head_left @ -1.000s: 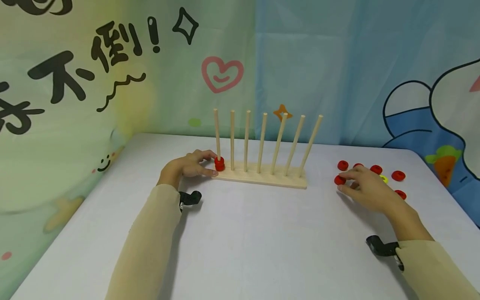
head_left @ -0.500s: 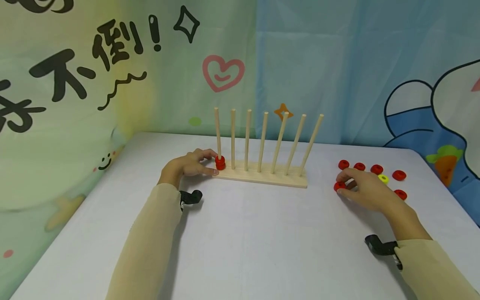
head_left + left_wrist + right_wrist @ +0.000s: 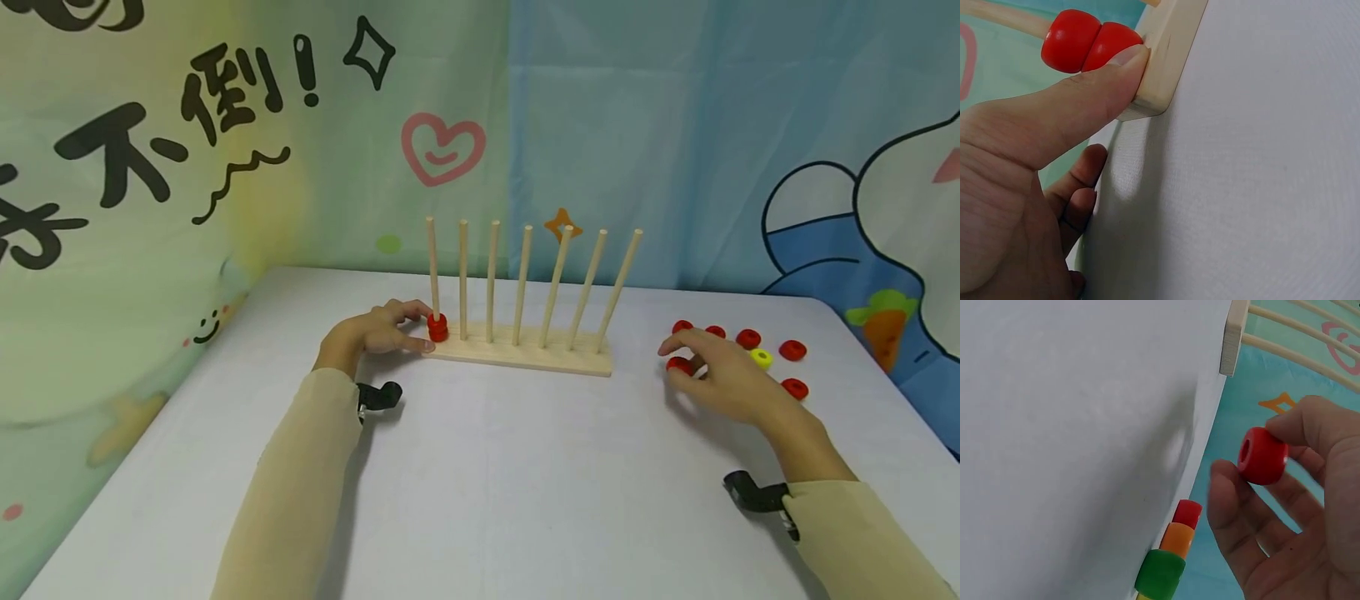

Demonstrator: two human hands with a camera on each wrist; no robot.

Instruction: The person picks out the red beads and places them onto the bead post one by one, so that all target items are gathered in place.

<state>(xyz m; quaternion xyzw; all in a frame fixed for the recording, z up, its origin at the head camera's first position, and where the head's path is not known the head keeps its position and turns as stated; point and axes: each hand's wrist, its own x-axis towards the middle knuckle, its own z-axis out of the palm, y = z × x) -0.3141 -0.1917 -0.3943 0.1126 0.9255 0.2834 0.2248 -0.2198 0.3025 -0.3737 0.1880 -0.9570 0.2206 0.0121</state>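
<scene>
A wooden peg board with a row of several upright pegs stands mid-table. Two red beads sit stacked at the foot of its leftmost peg. My left hand holds the board's left end, the thumb on its front edge beside the beads and the index finger behind. To the right of the board, my right hand pinches a red bead between thumb and fingers. The bead's hole shows in the right wrist view, and the bead is off the table there.
Several red beads, one at the far right, lie around a yellow bead near the right hand. In the right wrist view an orange bead and a green bead also show. A printed cloth hangs behind the white table.
The right hand has taken hold of the red bead, and its fingers have shifted a little to the left over it. The left hand and the peg board have stayed in place.
</scene>
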